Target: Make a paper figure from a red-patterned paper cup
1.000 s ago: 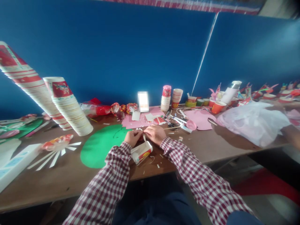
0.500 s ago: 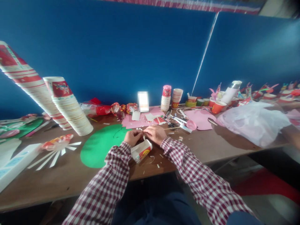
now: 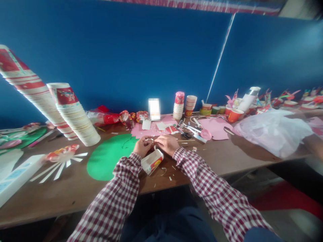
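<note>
Left hand (image 3: pixel 143 146): thumb and forefinger curve toward each other, their tips near the right hand's; I cannot tell whether anything is pinched between them.
Right hand (image 3: pixel 168 144): bent over the desk, fingers close together, tips meeting the left fingertips; I can't make out whether they grip anything.
Checked sleeves (image 3: pixel 101 205): maroon and white, covering both arms down to the wrists.
Paper cup (image 3: pixel 152 162): on its side on the desk, just below the joined fingertips and between the wrists, white inside showing, red and yellow print on its wall.
White strip (image 3: pixel 154 147): narrow, at the fingertips, above the cup.
Desk (image 3: pixel 214 161): brown, with small paper scraps (image 3: pixel 170 178) near the cup.
Green paper (image 3: pixel 104 161): rounded, flat, beside the left forearm.
Flared piece (image 3: pixel 62 155): red patterned, white strips fanning out, left of the green paper.
Tall cup stacks (image 3: pixel 75 116): two, leaning, at far left.
Pink paper (image 3: pixel 137 132): behind the hands.
Scissors (image 3: pixel 186 135): dark-handled, behind the right hand, among pens.
Short cup stacks (image 3: pixel 179 107): two, upright, by the blue wall (image 3: pixel 126 57).
Orange cup (image 3: pixel 235 116): upright, farther right.
Plastic bag (image 3: pixel 275 134): white, crumpled, at the right.
</note>
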`<action>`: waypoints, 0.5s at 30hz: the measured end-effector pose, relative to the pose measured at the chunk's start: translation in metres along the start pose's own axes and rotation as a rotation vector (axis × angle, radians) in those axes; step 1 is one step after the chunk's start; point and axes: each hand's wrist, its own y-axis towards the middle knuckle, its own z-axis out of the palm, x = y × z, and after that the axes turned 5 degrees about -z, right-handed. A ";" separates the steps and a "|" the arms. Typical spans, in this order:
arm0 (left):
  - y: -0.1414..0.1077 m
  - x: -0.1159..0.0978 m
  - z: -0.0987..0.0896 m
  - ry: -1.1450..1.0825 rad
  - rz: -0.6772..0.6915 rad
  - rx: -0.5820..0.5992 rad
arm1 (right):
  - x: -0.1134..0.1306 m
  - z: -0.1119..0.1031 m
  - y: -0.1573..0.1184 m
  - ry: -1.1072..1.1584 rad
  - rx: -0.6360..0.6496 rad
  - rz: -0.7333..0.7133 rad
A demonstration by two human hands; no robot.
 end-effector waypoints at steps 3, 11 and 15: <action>0.001 0.001 0.000 0.002 0.016 0.007 | 0.001 0.000 0.000 -0.008 0.011 0.015; -0.003 -0.005 0.003 -0.122 -0.059 0.019 | 0.001 -0.001 0.001 -0.066 -0.003 -0.019; -0.003 -0.004 0.003 -0.133 -0.067 -0.003 | 0.002 -0.001 0.001 -0.101 -0.002 -0.040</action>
